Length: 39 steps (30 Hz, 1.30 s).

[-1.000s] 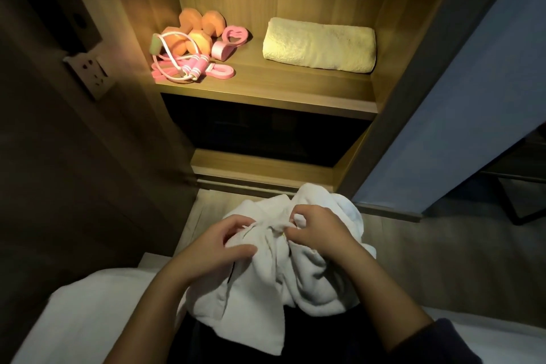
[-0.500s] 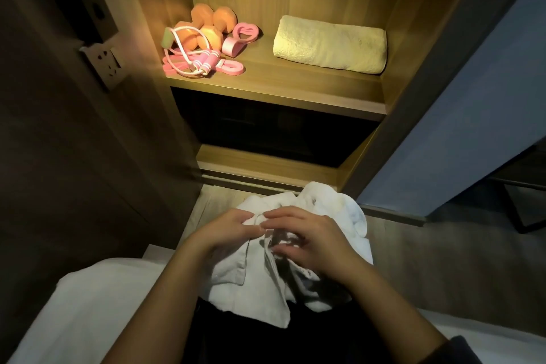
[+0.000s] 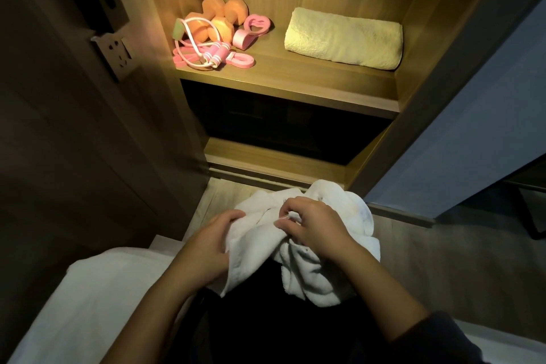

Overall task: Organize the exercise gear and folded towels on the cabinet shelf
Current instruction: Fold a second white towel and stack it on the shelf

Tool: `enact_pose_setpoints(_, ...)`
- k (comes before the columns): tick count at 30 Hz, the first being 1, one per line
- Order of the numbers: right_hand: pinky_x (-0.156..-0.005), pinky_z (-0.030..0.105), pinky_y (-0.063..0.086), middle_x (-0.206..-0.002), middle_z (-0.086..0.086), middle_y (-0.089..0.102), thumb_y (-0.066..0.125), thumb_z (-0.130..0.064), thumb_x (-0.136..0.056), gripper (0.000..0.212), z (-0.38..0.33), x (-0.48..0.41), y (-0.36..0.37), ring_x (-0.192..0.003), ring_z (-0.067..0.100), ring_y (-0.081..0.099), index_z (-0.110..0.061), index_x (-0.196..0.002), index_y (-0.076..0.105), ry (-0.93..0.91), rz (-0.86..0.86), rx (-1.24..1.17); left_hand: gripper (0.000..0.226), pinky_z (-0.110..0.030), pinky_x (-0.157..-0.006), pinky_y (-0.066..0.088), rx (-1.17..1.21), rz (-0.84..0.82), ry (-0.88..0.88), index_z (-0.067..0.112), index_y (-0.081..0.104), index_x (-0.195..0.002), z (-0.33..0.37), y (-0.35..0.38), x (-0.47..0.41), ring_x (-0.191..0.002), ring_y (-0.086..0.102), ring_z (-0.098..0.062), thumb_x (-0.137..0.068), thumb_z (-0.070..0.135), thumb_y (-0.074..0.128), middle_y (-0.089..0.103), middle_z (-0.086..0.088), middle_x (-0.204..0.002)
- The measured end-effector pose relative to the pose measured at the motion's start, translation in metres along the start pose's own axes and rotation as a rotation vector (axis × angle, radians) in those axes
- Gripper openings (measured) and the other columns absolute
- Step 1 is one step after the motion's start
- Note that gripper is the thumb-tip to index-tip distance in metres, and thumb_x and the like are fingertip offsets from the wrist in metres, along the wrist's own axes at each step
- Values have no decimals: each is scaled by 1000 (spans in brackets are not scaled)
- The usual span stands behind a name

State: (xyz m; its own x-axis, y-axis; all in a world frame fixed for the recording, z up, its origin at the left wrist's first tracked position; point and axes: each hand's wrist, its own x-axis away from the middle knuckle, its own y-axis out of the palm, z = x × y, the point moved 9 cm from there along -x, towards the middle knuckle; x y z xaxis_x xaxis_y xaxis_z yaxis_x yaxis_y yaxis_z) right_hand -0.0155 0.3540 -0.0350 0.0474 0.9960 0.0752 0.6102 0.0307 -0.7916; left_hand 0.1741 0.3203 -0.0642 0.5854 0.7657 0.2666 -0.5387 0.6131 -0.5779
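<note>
A white towel (image 3: 298, 272) (crumpled) in hands (image 3: 317, 229)

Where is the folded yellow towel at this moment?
Head view: the yellow towel lies on the right side of the lit shelf, apart from the exercise gear piled at the left.

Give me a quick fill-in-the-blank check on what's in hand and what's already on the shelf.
1. The crumpled towel gripped by the left hand and right hand is ____ in colour.
2. The folded towel lies on the ____ side of the shelf.
3. The dumbbells behind the jump rope are ____ in colour.

Missing words: white; right; orange.
</note>
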Motion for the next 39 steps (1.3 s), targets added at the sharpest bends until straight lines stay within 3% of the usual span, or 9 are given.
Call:
enact_pose_setpoints(6, -78, 31, 49, -93, -15, 60, 71, -65, -67, 33, 4, 2, 1, -88, 4, 55, -40, -85, 57, -18, -60, -50, 22, -15, -72, 47, 81, 449, -90, 35, 57, -112, -11, -26, 18, -94, 59, -4, -93, 26, 62, 61, 17, -105)
enact_pose_setpoints(9, -76, 34, 48, -88, -14, 58, 75, -56, -73, 29, 8, 2, 1, -84, 8, 54, -39, -76, 52, 2, -44, -40, 26, -15, -70, 49, 208, 465, -135, 38, 55, -108, -19, -27, 20, -92, 59, -2, -88, 28, 70, 61, 21, -103)
enact_pose_setpoints(13, -74, 33, 48, -83, -13, 62, 70, -50, -79, 25, 12, -4, 0, -80, 9, 55, -32, -76, 54, 54, -4, -59, 40, -18, -79, 51, 161, 309, -18, 43, 52, -108, -19, -16, 23, -97, 61, -5, -84, 21, 75, 62, 20, -108)
enact_pose_setpoints(16, -72, 33, 49, -79, -11, 63, 71, -50, -79, 25, 16, -7, 3, -77, 11, 56, -30, -79, 57, 100, -13, -66, 41, -17, -84, 50, 180, 416, 61, 40, 59, -108, -21, -24, 31, -104, 60, 0, -88, 5, 68, 62, 20, -113)
enact_pose_setpoints(20, -70, 32, 48, -71, -12, 61, 73, -48, -79, 24, 19, -5, 3, -72, 12, 56, -33, -78, 54, 131, -8, -77, 20, -13, -71, 50, 253, 583, 22, 27, 67, -97, -26, -36, 35, -93, 61, -2, -90, 9, 65, 62, 15, -99)
enact_pose_setpoints(23, -73, 34, 52, -65, -11, 62, 73, -43, -81, 21, 18, -2, 4, -67, 15, 60, -33, -79, 55, 139, -10, -108, 16, -18, -65, 50, 335, 529, -64, 33, 68, -90, -25, -32, 23, -81, 64, -4, -91, 18, 65, 69, 13, -83)
enact_pose_setpoints(26, -76, 36, 52, -71, -12, 62, 71, -40, -84, 16, 16, -1, 2, -71, 16, 61, -31, -80, 59, 132, 16, -118, 12, -18, -66, 48, 340, 440, -122, 31, 66, -95, -22, -26, 10, -83, 65, -7, -90, 20, 67, 69, 14, -86)
enact_pose_setpoints(30, -78, 35, 51, -75, -12, 64, 71, -41, -85, 15, 15, 0, 2, -73, 15, 61, -30, -81, 62, 130, 26, -112, 16, -16, -65, 49, 251, 352, -70, 38, 66, -86, -13, -25, 4, -78, 65, -3, -92, 22, 65, 69, 18, -77)
enact_pose_setpoints(39, -83, 37, 52, -81, -12, 67, 70, -41, -85, 15, 15, 0, 2, -74, 16, 63, -31, -80, 61, 137, 41, -119, 27, -6, -75, 46, 203, 122, -17, 44, 59, -98, -1, -4, 5, -96, 59, 9, -105, 31, 37, 64, 32, -93)
